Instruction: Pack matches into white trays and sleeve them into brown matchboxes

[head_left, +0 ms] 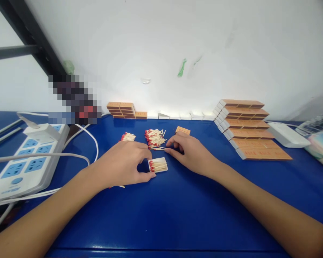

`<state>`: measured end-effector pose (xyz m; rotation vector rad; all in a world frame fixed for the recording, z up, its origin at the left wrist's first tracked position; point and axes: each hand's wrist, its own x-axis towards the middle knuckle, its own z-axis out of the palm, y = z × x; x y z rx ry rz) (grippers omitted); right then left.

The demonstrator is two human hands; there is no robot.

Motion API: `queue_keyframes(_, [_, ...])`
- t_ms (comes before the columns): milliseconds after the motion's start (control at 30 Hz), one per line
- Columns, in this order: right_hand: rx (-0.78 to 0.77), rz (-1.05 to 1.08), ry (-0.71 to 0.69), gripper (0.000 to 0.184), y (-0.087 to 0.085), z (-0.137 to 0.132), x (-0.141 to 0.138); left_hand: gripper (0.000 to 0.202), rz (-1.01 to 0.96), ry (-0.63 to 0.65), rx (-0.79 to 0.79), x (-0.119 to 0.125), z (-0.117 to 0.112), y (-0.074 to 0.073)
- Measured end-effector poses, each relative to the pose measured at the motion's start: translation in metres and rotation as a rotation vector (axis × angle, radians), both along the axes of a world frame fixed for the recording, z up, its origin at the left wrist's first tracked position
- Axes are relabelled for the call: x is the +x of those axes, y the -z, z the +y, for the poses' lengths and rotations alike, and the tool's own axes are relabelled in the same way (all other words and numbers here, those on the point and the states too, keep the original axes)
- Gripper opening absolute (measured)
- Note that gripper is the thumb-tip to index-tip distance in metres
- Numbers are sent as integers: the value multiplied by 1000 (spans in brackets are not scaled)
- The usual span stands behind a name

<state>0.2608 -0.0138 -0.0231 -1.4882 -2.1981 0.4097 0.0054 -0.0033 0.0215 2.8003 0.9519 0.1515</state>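
Note:
Thumb and fingers of my left hand (pixel 121 163) are closed about the left end of a small white matchbox tray (pixel 164 161). Red-tipped matches (pixel 158 166) lie in it, heads to the left. Just beyond the tray, my right hand (pixel 190 152) pinches the plain end of a single match (pixel 157 149), level above or on the table. A heap of loose matches (pixel 154 137) sits behind that match. Another small pile (pixel 128 136) is partly covered by my left hand. An orange matchbox cover (pixel 183 130) lies behind my right hand, which hides part of it.
Stacked orange matchboxes (pixel 247 123) rise stepwise at the right, beside a white device (pixel 288 134). More matchboxes (pixel 121 110) and white trays (pixel 174 116) line the wall. A power strip (pixel 24 165) with white cables stands left on the blue table (pixel 161 215).

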Motion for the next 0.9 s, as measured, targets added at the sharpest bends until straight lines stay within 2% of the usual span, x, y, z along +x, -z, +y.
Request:
queue_keyframes(133, [-15,-48,-16,13,2,2,-1,26,-11,8,16,0,0,0])
queue_keyframes(600, [-50,-116,-17,18,-12,-2,20,26,-5,10,20,-1,0,1])
queue_keyframes(900, [-172,-37,-253,20,-24,-1,32,26,12,3,10,0,1,-1])
